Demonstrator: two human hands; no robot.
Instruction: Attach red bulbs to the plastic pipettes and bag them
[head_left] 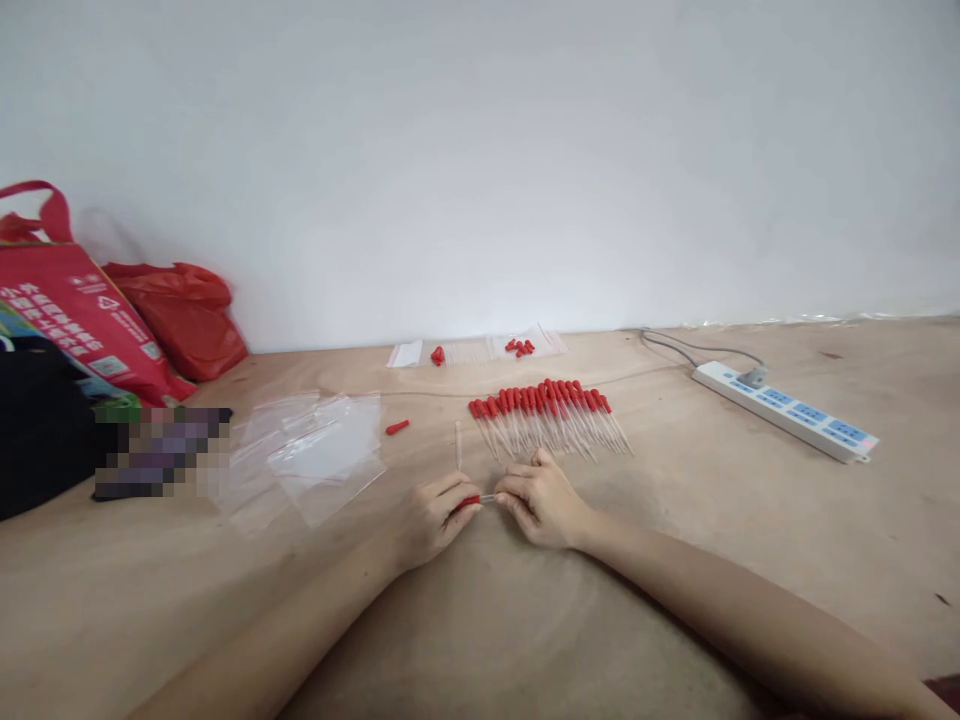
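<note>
Between finger and thumb, my left hand (431, 518) pinches a red rubber dropper bulb (470, 501). My right hand (547, 505) is closed on a clear dropper tube (488, 498), whose near end meets the bulb's mouth; its other end is hidden by my fingers. Just beyond my left hand a loose clear tube (458, 445) lies on the table. A single red bulb (397, 427) rests farther left. Past my right hand, several droppers with red bulbs (540, 400) lie side by side, tips toward me.
Clear zip bags (322, 450) lie flat at left, near a pixelated dark object (165, 455) and red bags (180, 310). Along the wall are more red bulbs (519, 347) and clear tubes (466, 354). A white power strip (784, 410) with a plugged-in cord lies at right.
</note>
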